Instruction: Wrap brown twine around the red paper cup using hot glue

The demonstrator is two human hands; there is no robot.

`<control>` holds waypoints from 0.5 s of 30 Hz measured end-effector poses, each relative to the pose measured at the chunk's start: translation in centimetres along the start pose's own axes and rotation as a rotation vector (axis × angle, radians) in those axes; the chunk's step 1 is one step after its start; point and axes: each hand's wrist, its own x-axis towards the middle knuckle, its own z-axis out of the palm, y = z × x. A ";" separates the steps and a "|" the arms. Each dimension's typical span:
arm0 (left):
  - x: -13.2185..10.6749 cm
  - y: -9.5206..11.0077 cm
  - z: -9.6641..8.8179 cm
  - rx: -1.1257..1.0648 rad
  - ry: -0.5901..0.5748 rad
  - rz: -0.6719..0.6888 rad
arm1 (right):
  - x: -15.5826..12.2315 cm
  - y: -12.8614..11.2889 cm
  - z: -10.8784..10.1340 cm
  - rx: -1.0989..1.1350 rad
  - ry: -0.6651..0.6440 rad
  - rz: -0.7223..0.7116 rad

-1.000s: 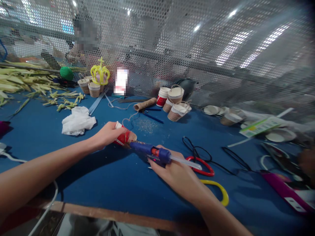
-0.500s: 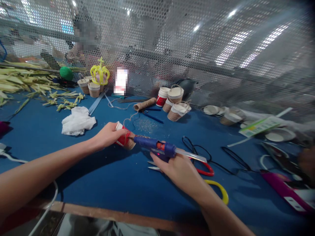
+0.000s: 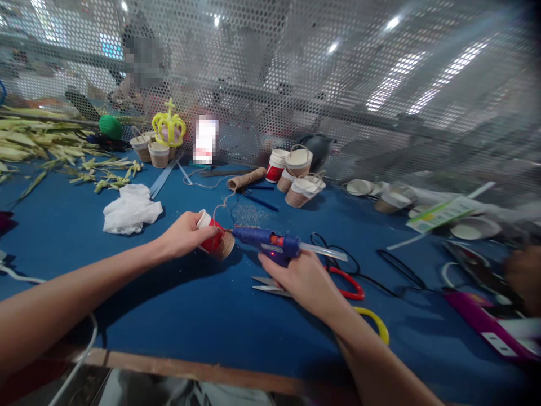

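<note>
My left hand (image 3: 186,232) is closed round a red and white paper cup (image 3: 214,243), tilted on its side with its base to the right. Twine (image 3: 226,248) is wound about the base end of the cup, and a loose strand runs back to a twine roll (image 3: 247,179). In my right hand (image 3: 302,279) is a blue glue gun (image 3: 266,241) with a clear glue stick out of its back. Its nozzle points left, close to the cup's side; whether it touches I cannot tell. Scissors (image 3: 354,294) with red and yellow handles lie under my right hand.
Twine-wrapped cups (image 3: 301,192) stand at the back, beside a perforated metal screen (image 3: 253,96). A crumpled white cloth (image 3: 131,210) lies left. A purple power strip (image 3: 486,327) and black cable (image 3: 401,269) are right. A person's hand (image 3: 524,270) shows at the right edge.
The glue gun has swung to a more level tilt, its nozzle slightly higher against the cup. More of the twine-wound base shows. My left hand keeps its hold.
</note>
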 end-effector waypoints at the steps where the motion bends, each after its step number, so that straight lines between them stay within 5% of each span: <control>1: 0.0 0.0 0.0 -0.003 -0.005 0.003 | 0.1 -0.2 0.0 0.073 -0.006 0.076; 11: 0.0 -0.3 -0.1 0.012 -0.007 0.032 | 0.7 0.3 0.7 0.580 -0.101 0.453; 15: -0.1 -0.1 -0.1 0.004 0.003 0.038 | 1.2 2.1 0.6 0.797 0.046 0.481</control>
